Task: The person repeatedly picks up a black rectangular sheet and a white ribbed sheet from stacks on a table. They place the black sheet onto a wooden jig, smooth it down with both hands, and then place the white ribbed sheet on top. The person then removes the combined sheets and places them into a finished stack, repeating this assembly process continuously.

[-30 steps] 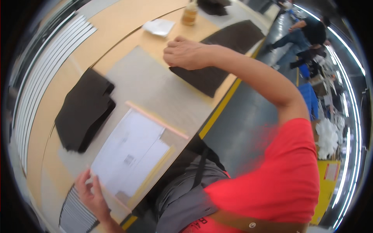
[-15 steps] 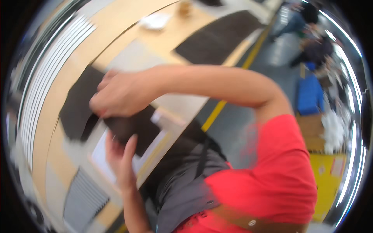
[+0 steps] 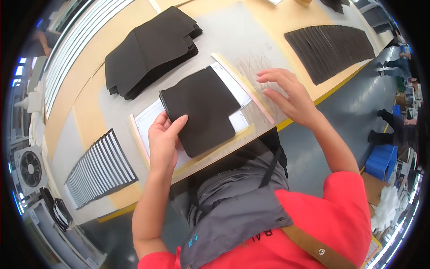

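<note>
A black flat sheet (image 3: pixel 201 107) lies on a white printed template (image 3: pixel 150 119) near the table's front edge. My left hand (image 3: pixel 163 139) rests on the sheet's left edge, fingers spread flat and pressing it down. My right hand (image 3: pixel 289 96) hovers open over the grey mat (image 3: pixel 242 40) just right of the sheet, fingers apart and holding nothing. A thin pale strip (image 3: pixel 244 89) runs between the sheet and my right hand.
A stack of black sheets (image 3: pixel 150 51) sits behind the template. A fanned row of black pieces (image 3: pixel 331 49) lies at the right, and another fanned row (image 3: pixel 101 168) at the left front. A fan (image 3: pixel 29 168) stands off the table's left. People stand at the far right.
A black sheet has been brought from the stack and laid on the template. My right hand has come away to the right and my left hand now presses the sheet.
</note>
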The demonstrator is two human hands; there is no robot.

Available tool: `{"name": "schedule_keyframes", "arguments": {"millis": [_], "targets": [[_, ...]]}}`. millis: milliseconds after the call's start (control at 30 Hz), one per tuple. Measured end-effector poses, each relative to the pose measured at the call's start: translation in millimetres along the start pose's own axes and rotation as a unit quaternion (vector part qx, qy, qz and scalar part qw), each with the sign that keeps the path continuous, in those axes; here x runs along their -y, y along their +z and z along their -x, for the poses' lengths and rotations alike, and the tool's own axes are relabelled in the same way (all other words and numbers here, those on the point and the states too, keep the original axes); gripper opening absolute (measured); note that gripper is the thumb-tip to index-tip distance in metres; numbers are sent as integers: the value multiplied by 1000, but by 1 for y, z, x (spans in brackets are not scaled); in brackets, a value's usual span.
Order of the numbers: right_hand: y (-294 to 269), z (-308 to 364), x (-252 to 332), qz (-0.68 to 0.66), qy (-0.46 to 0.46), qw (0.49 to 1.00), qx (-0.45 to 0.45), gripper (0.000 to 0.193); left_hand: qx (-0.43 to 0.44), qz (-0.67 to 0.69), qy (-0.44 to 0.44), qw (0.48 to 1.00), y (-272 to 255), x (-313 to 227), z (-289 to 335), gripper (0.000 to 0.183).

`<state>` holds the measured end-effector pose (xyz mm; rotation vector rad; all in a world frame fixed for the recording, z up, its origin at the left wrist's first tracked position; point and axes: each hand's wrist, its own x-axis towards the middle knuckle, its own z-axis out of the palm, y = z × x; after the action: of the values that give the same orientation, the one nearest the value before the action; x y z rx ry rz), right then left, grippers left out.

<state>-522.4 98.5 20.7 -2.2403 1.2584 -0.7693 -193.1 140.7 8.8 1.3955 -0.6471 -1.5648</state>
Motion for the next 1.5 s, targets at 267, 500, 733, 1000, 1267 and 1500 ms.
{"name": "schedule_keyframes", "arguments": {"millis": [267,500,733,1000,1267,1500], "targets": [[2,26,-4,-57,84,994,-52,21,-19,27,-14,999,17,5,-9,35],[6,28,-11,-55,62,995,-48,26,-37,7,-16,999,27,3,-5,38],[26,28,-6,72,-50,996,5,41,-41,3,-28,999,28,2,-1,39],[43,28,3,172,-103,979,22,48,-30,6,-27,999,25,4,-4,40],[46,28,5,209,-113,971,20,51,-49,2,-34,998,31,-2,-2,44],[45,31,7,207,-104,972,24,49,-39,-25,-31,998,23,5,-7,45]]}}
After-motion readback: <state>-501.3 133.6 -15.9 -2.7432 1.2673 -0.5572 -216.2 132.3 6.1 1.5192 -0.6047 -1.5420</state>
